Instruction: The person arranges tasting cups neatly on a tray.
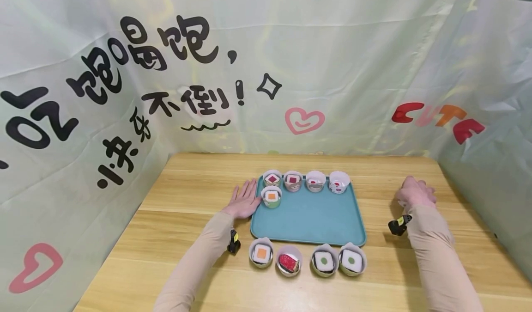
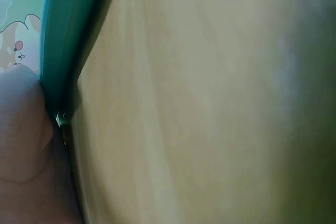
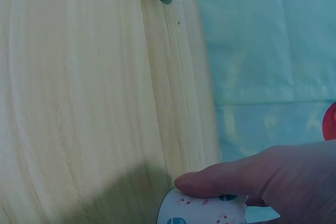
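Observation:
My left hand (image 1: 242, 202) lies with straight fingers on the table against the left edge of the teal tray (image 1: 311, 219), its thumb at the rim. Over at the right, my right hand (image 1: 417, 193) grips a white paper baking cup (image 3: 205, 211) printed with red and blue; the hand hides that cup in the head view. Several small cups stand along the tray's back edge, the rightmost being a white cup (image 1: 339, 182). Just in front of the back-left one is a green cup (image 1: 272, 198) holding a white piece with an orange square.
Before the tray's front edge stand a cup with an orange-square piece (image 1: 262, 254), a cup with a red piece (image 1: 289, 262), and two cups with green-dot pieces (image 1: 324, 261). Printed cloth walls (image 1: 345, 71) enclose the wooden table (image 1: 199, 182) at the back and sides.

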Demonstrator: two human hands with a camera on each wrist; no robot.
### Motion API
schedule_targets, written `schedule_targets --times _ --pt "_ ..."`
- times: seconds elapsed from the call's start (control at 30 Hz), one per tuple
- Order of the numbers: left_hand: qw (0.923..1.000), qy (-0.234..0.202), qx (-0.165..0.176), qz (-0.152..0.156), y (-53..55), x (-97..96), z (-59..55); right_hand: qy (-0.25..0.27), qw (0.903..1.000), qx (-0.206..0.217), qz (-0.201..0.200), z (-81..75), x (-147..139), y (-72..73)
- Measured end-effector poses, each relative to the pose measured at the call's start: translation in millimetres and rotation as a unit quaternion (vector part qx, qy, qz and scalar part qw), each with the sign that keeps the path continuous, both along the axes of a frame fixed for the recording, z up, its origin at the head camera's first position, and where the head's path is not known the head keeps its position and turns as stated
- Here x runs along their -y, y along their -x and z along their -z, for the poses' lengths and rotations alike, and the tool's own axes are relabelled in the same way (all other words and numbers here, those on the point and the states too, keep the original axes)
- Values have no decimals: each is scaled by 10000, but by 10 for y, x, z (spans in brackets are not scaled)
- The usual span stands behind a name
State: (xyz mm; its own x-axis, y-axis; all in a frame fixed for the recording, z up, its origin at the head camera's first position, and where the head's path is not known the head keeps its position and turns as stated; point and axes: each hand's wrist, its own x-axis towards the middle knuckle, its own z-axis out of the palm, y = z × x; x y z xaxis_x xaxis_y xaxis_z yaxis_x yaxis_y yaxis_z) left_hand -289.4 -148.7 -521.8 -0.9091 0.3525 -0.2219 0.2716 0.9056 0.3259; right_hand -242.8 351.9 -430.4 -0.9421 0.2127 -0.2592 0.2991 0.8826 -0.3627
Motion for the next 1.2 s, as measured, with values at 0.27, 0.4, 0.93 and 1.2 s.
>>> schedule_targets --times 0.27,0.4,0.93,1.2 --pt "10000 -20 -49 7 -34 -20 -24 91 10000 -11 -24 22 -70 29" --pt "10000 -36 -45 10 -38 -24 -35 108 9998 -148 -57 21 -79 25" --pt "10000 4 49 8 -49 -20 -70 407 9951 -904 30 8 -6 -17" --pt "10000 -10 58 7 -45 -20 -78 782 9913 -1052 -117 -5 6 -13"
